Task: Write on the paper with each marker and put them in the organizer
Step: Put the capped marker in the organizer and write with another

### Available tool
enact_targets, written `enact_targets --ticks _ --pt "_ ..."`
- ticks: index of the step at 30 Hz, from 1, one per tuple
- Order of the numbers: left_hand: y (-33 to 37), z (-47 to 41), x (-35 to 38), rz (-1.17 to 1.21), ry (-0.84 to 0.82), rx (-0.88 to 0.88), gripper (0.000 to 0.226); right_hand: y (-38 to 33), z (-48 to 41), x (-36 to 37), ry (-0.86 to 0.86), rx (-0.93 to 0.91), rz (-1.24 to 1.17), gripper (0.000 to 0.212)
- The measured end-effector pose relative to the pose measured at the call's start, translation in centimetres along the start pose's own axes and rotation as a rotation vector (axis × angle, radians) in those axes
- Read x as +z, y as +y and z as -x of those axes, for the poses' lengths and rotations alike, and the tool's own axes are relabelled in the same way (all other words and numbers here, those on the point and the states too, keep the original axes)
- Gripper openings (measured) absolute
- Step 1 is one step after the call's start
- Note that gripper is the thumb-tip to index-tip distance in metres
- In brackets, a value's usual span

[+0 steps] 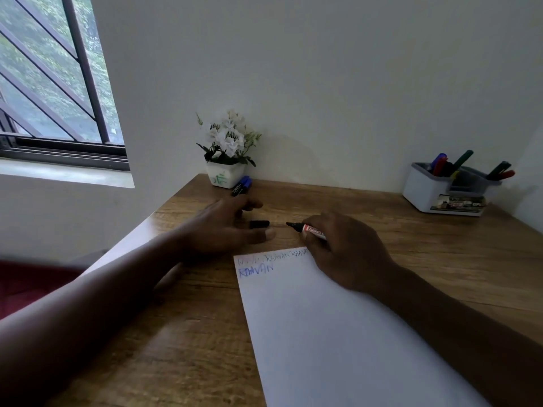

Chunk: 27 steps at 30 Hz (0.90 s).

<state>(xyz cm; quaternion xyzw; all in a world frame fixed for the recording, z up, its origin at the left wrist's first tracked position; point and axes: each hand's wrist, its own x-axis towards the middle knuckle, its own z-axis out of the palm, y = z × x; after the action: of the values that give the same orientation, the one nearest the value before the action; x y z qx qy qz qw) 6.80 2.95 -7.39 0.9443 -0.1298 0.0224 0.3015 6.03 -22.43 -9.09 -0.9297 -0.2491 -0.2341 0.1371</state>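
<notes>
A white paper sheet [323,333] is lettered blue at its far edge, where an uncapped red-labelled marker [310,229] is gripped by the fingers of the right hand [349,248]. The fingers [264,234] of the left hand [223,227] are spread loosely beside a black cap [259,224].

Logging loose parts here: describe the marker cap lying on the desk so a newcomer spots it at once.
On the wooden desk, look just beyond the top edge of the paper. The cap lies between the left hand and the tip of the uncapped marker in the right hand. It is a short black stub, unlike the full-length markers by the flower pot.
</notes>
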Motion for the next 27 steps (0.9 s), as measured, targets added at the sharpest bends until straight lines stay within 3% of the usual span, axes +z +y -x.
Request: enact_targets --ticks 2,8,10,12,16,18,23,27 --pt "0.5 0.3 0.0 -0.109 -0.078 -0.021 0.102 0.3 -0.6 0.2 -0.007 -0.009 -0.041 0.027" --pt "1.6 0.6 0.0 -0.205 -0.163 -0.082 0.098 0.1 -2.1 -1.0 -0.046 -0.175 0.047 0.038" --pt "1.7 0.6 0.0 -0.219 -0.176 -0.093 0.098 -0.2 -2.2 -1.3 0.014 -0.226 -0.046 0.040" --pt "1.7 0.4 0.0 -0.227 -0.179 -0.095 0.098 -0.9 -1.6 -1.3 0.037 -0.100 -0.350 0.026" --pt "1.7 0.4 0.0 -0.229 -0.175 -0.085 0.096 -2.0 -0.1 -2.3 -0.218 0.448 -1.302 0.030" --pt "1.6 0.4 -0.1 -0.213 -0.173 -0.081 0.096 -1.7 0.5 -3.0 -0.319 0.499 -1.524 0.032" --pt "1.5 0.4 -0.2 -0.184 -0.169 -0.073 0.097 -2.4 0.9 -3.0 -0.284 0.427 -1.406 0.027" --pt "1.5 0.3 -0.2 -0.196 -0.157 -0.067 0.094 -3.6 0.8 -2.7 -0.250 0.402 -1.104 0.033"
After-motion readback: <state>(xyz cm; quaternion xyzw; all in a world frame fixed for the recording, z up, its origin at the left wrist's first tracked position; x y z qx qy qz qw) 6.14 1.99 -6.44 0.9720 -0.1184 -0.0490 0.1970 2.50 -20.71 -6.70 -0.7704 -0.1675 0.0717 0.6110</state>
